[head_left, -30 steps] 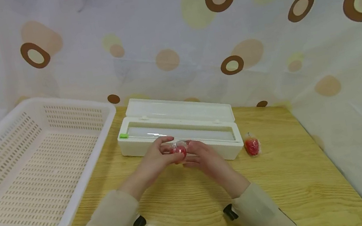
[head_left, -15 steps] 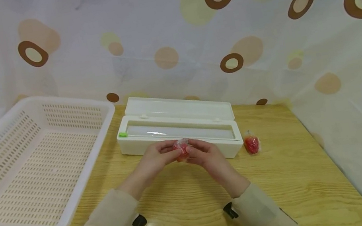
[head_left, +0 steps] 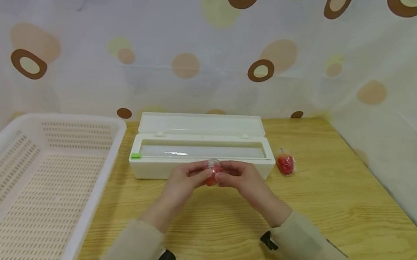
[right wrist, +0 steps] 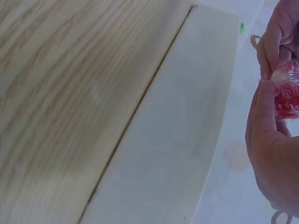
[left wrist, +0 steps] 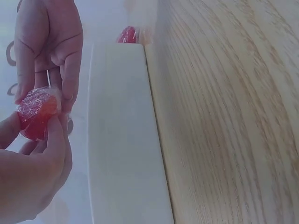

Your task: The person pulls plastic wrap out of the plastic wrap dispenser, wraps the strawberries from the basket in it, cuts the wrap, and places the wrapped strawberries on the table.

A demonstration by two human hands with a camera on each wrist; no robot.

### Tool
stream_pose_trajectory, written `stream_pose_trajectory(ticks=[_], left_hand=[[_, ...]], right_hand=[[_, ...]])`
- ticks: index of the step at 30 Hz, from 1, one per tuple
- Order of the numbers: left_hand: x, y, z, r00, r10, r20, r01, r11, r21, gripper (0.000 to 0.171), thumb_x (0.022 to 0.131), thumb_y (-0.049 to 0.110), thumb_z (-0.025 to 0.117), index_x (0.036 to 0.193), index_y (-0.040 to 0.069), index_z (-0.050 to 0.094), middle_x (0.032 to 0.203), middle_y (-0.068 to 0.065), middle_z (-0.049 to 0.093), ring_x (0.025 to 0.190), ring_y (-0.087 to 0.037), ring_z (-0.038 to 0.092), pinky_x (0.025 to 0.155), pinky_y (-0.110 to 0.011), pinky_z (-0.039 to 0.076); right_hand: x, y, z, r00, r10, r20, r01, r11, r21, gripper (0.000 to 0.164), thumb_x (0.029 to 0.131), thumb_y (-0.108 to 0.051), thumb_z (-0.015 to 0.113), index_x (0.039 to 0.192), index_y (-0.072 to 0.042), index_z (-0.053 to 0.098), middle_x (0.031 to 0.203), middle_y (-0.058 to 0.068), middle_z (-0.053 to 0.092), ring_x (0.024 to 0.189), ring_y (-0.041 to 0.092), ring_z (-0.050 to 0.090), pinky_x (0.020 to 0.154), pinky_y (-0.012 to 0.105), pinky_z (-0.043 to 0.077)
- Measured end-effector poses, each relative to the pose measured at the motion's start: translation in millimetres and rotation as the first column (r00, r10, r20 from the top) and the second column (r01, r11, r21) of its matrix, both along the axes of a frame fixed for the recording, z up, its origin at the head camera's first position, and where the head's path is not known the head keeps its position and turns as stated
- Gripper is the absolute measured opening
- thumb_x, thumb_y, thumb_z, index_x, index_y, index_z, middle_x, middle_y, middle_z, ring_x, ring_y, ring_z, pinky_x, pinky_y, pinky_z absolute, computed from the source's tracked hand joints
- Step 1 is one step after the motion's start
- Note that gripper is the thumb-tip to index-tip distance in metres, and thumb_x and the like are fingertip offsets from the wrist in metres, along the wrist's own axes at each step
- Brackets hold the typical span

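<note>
A small red fruit (head_left: 213,172) wrapped in clear cling film is held up between both hands, just in front of a long white cling film dispenser (head_left: 160,168). My left hand (head_left: 182,183) pinches it from the left between thumb and fingers. From the other side my right hand (head_left: 248,182) grips it with thumb and fingertips. In the left wrist view, crinkled film covers the fruit (left wrist: 38,114), whose colour runs from red to orange. The dispenser's lid (head_left: 203,121) stands raised, and a film roll (head_left: 204,151) lies inside.
Another film-wrapped red fruit (head_left: 286,163) lies on the wooden table (head_left: 331,210) by the dispenser's right end. At the left stands a large white slotted basket (head_left: 96,192). A bright green piece (head_left: 136,156) marks the dispenser's left end. A circle-patterned sheet (head_left: 152,47) hangs behind.
Fingers of both hands have drawn closer around the wrapped fruit, and the loose film at its top now lies between the fingertips. The head view has shifted slightly to the right.
</note>
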State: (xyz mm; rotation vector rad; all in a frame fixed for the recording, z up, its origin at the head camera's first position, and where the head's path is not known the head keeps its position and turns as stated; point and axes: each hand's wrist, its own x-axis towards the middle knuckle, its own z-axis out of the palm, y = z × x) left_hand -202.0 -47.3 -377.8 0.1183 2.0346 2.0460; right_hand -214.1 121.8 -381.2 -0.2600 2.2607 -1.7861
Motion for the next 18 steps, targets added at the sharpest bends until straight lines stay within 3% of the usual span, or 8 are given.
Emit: stream_pose_trajectory(ticks=[6, 10, 14, 18], left_hand=[[2.6, 10.7, 4.5, 1.0, 0.005, 0.001, -0.005, 1.0, -0.009, 0.032, 0.093, 0.012, 0.057, 0.122, -0.001, 0.059, 0.123, -0.015, 0.061, 0.112, -0.024, 0.06, 0.097, -0.038, 0.047], [4.9, 17.0, 10.0, 0.999, -0.015, -0.033, 0.013, 0.997, -0.071, 0.042, 0.093, 0.022, 0.057, 0.131, 0.005, 0.053, 0.131, -0.014, 0.056, 0.115, -0.025, 0.058, 0.094, -0.037, 0.049], [6.4, 14.5, 13.0, 0.999, 0.025, -0.028, -0.027, 0.995, -0.099, 0.046, 0.096, 0.031, 0.05, 0.137, 0.009, 0.046, 0.138, -0.012, 0.049, 0.12, -0.027, 0.052, 0.097, -0.04, 0.046], [5.0, 4.8, 12.7, 0.994, 0.108, 0.0, -0.108, 0.992, -0.065, 0.04, 0.098, 0.028, 0.045, 0.131, 0.006, 0.051, 0.134, -0.013, 0.052, 0.119, -0.028, 0.05, 0.098, -0.041, 0.044]], right_hand=[[2.6, 10.7, 9.3, 1.0, 0.009, -0.029, -0.008, 0.999, 0.051, 0.037, 0.09, -0.007, 0.059, 0.123, 0.008, 0.054, 0.117, 0.025, 0.062, 0.091, 0.008, 0.064, 0.084, 0.031, 0.054], [6.0, 25.9, 20.6, 1.0, -0.025, -0.017, 0.026, 0.998, 0.059, 0.037, 0.091, -0.009, 0.059, 0.124, 0.006, 0.053, 0.112, 0.016, 0.063, 0.091, 0.006, 0.062, 0.084, 0.027, 0.053], [7.3, 53.8, 34.5, 0.993, -0.11, -0.036, 0.106, 0.988, -0.113, 0.024, 0.094, -0.011, 0.054, 0.116, -0.003, 0.058, 0.098, -0.003, 0.063, 0.084, 0.004, 0.061, 0.078, 0.021, 0.053], [1.5, 91.8, 41.2, 0.986, -0.165, -0.024, 0.145, 0.918, -0.37, 0.018, 0.098, -0.018, 0.048, 0.098, -0.02, 0.066, 0.089, -0.01, 0.065, 0.08, 0.004, 0.061, 0.073, 0.019, 0.051]])
